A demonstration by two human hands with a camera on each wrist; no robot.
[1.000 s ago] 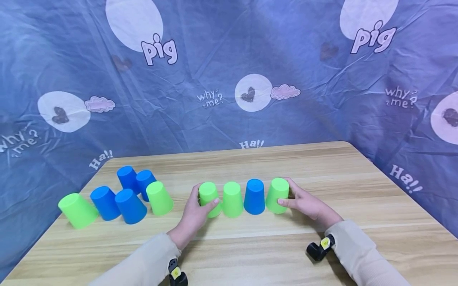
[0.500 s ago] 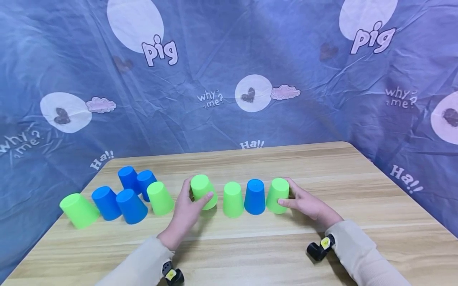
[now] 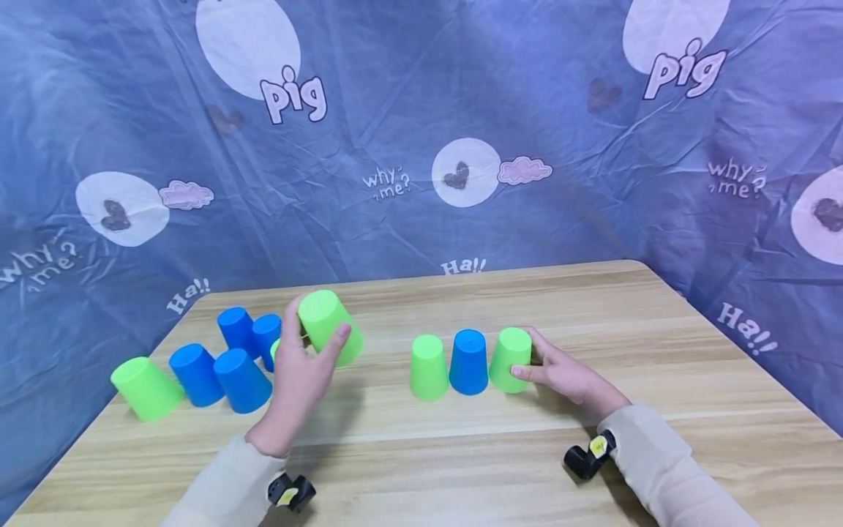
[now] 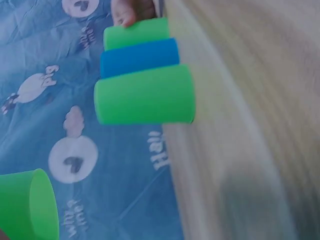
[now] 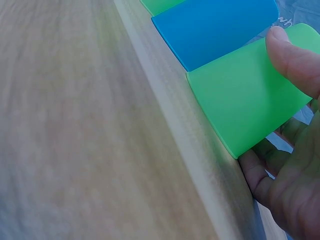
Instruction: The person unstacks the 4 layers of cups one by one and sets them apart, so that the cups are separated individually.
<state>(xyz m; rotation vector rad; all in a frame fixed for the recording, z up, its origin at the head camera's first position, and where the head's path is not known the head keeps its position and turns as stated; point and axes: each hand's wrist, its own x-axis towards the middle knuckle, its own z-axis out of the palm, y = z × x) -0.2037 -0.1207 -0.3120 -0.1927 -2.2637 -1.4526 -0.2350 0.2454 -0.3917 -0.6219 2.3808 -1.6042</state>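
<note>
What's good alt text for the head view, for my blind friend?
A person's left hand holds a tilted green cup above a wooden table. The right hand holds a standing green cup, in a row with a blue cup and another green one; more cups stand at left, before a blue backdrop.

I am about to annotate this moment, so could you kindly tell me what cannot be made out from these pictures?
Head view: most of the partly hidden green cup, behind the left hand.
Head view: the right hand's far fingers, behind the end green cup.
Left wrist view: part of the raised green cup, cut off by the left edge.
Right wrist view: most of the farther green cup, cut off by the top edge.
</note>
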